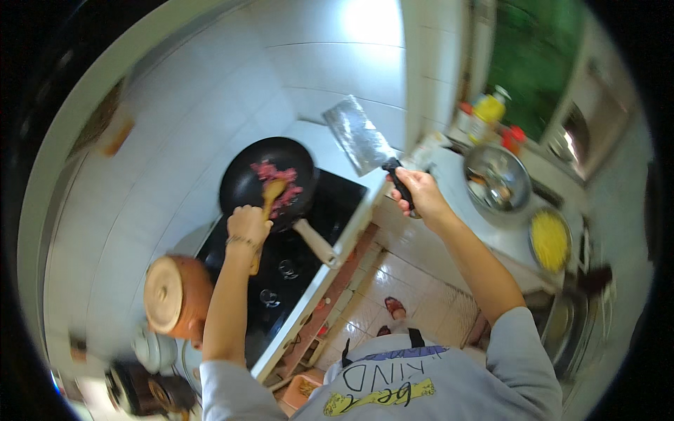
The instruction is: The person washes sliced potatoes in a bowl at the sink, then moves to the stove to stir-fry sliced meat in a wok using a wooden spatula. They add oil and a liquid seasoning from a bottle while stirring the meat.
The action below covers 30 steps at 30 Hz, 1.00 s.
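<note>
My left hand (247,225) grips a wooden spatula (274,190), its head down among chopped reddish meat (287,197) in a black frying pan (239,176). The pan rests on a black glass cooktop (337,197), and its beige handle (316,242) points towards the cooktop's front edge. In my right hand (421,194) is a cleaver (360,136), held by its black handle in the air to the right of the pan. The cleaver's broad metal blade tilts up and to the left, apart from the pan.
Left of the cooktop stands a brown clay pot (192,294) with a lid. On the right counter (447,173) are a metal bowl (518,197) and a bowl of yellow shreds (550,239). A yellow pump bottle (487,116) stands behind them. An orange bin (300,392) sits low by my body.
</note>
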Each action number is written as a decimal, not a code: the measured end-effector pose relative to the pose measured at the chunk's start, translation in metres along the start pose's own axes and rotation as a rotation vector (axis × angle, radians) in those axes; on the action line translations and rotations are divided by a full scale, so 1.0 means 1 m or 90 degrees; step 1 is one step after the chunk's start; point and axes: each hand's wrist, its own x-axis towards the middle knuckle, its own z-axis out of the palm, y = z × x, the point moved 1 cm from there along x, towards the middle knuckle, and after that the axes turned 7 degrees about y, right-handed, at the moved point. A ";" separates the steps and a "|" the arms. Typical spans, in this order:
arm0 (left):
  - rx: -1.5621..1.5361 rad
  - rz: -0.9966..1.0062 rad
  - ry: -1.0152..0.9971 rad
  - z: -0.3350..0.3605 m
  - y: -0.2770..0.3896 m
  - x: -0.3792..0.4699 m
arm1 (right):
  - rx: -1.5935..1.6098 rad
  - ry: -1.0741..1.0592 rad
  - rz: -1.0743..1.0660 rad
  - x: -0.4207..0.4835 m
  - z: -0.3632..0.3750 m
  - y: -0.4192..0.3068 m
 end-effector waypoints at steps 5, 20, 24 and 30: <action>-0.545 0.282 0.239 -0.054 0.135 -0.043 | 0.156 0.156 0.059 -0.102 -0.078 0.047; -0.670 1.039 -0.467 0.045 0.492 -0.368 | -0.356 1.402 -0.074 -0.646 -0.129 0.274; -0.593 1.178 -0.429 0.044 0.544 -0.497 | -0.632 1.431 0.218 -0.742 -0.134 0.281; -0.548 1.327 -0.309 0.052 0.618 -0.641 | -0.643 1.347 0.329 -0.823 -0.195 0.357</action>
